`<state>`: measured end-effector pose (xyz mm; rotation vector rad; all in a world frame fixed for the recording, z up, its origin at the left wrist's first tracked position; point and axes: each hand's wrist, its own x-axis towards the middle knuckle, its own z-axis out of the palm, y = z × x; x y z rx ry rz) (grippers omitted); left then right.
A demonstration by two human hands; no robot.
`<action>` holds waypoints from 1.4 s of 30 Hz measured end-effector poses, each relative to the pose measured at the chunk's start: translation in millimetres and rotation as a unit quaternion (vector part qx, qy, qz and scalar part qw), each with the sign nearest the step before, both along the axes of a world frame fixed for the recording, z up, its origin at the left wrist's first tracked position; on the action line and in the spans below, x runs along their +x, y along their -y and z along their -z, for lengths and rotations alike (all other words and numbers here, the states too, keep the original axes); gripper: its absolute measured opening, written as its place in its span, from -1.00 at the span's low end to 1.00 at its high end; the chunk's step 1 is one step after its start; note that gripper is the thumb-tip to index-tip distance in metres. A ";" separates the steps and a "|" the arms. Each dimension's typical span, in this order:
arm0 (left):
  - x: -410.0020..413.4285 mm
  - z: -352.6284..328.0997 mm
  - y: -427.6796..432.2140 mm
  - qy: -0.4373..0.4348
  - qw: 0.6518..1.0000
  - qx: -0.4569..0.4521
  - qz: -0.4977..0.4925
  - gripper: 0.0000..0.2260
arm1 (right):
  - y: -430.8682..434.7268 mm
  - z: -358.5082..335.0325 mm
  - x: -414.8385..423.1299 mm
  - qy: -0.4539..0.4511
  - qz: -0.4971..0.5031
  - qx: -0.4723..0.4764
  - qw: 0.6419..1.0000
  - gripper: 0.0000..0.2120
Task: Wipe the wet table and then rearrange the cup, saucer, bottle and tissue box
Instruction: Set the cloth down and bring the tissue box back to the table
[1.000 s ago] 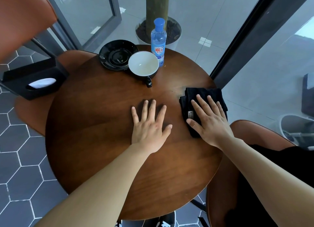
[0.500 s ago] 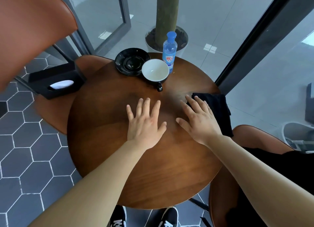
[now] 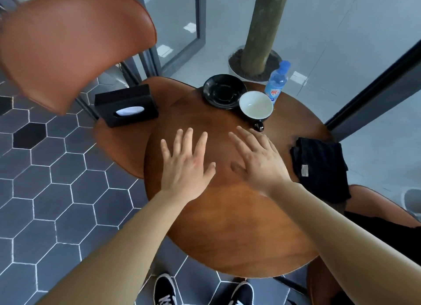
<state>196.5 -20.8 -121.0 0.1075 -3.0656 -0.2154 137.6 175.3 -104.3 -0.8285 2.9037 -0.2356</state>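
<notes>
1. Far left: tissue box (image 3: 126, 105), black, off the tabletop (image 3: 239, 231), sitting on the seat of the brown chair (image 3: 118, 149) beside it. Return to the tabletop apparently still owed.
2. Next, left hand (image 3: 185, 165): flat, fingers spread, holding nothing, palm down over the middle of the tabletop. Actual contact with the wood hard to confirm.
3. Beyond it, saucer (image 3: 224, 90), black and empty, at the far edge of the tabletop.
4. Just right of the saucer, cup (image 3: 256, 105), white inside, upright, on the wood rather than on the saucer, handle toward the near side. Pairing not yet done.
5. Right hand (image 3: 262, 165): also flat and empty, fingers spread, beside the left, fingertips near the cup handle.
6. Bottle (image 3: 276, 83), clear with blue cap, upright behind the cup at the far edge.
7. Far right: folded black cloth (image 3: 319, 168) lying free at the right edge, untouched by either hand. No puddle or sheen visible, so wiping probably finished; rearranging seemingly not started.
</notes>
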 end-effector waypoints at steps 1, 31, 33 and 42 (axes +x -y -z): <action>3.0 -1.4 13.2 0.002 1.000 0.001 -0.005 -0.32 | 15.0 -2.9 2.1 0.000 -0.004 -0.004 1.000 -0.29; -101.2 34.2 260.9 0.050 0.994 -0.051 -0.080 -0.26 | 266.7 34.3 -131.7 0.066 -0.069 -0.010 0.995 -0.34; -116.4 44.0 279.1 0.067 0.993 -0.051 -0.080 -0.24 | 287.5 40.7 -147.7 0.079 -0.067 -0.014 0.994 -0.32; -201.0 81.4 358.4 0.119 0.991 -0.060 -0.029 -0.15 | 366.0 74.9 -226.9 0.130 -0.025 0.009 0.991 -0.19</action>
